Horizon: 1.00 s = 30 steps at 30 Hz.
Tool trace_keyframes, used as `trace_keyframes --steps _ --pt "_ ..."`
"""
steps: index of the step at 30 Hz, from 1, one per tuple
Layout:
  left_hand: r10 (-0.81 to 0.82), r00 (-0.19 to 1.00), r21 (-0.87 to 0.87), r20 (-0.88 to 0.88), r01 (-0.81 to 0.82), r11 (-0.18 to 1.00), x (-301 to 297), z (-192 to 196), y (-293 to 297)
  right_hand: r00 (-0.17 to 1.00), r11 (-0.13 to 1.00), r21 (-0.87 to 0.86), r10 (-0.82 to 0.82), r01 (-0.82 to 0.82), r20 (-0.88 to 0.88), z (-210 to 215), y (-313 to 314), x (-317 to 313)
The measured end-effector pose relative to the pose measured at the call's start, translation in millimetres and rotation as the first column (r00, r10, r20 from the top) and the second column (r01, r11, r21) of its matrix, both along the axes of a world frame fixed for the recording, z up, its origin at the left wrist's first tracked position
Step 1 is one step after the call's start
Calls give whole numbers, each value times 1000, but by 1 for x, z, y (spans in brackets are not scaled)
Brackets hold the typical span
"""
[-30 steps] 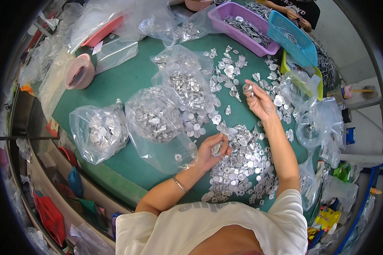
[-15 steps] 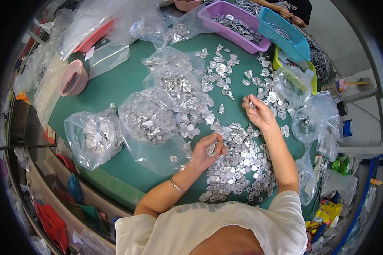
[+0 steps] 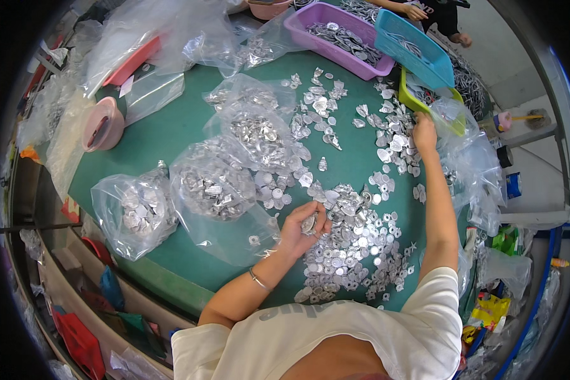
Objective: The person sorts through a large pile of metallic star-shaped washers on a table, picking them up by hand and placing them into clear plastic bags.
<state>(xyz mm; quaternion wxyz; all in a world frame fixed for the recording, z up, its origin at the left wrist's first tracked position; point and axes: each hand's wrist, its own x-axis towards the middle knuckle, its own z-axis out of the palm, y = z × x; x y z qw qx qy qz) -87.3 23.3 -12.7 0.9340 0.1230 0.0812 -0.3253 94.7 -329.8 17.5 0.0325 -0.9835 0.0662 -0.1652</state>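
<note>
The right hand [image 3: 424, 132] has stretched farther out than a moment ago, its fingers flat and empty on scattered small silver metal discs [image 3: 389, 136] near the green tray [image 3: 406, 95]. The left hand [image 3: 304, 227] stays put, fingers curled around several discs above the heap [image 3: 351, 250] on the green surface [image 3: 171, 136].

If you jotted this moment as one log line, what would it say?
left hand: holds a few silver metal pieces | right hand: stretched out onto scattered pieces near green tray | surface: green table | nearby: clear bags of pieces
</note>
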Motion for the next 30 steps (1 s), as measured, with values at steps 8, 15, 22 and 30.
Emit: trace_keyframes --steps 8,15,22,30 --pt "-4 999 22 -36 5 1000 0 4 -1 999 868 494 -40 47 -24 -32 -30 -14" --pt "3 997 79 -76 3 997 0 13 -3 998 790 612 4 34 -61 -26 20 -42" --pt "17 997 70 -69 -12 997 1 12 0 961 702 686 276 -191 -15 -17 100 -101" --pt "5 996 63 -87 0 998 1 12 -2 939 646 747 333 -159 -89 12 119 -159"
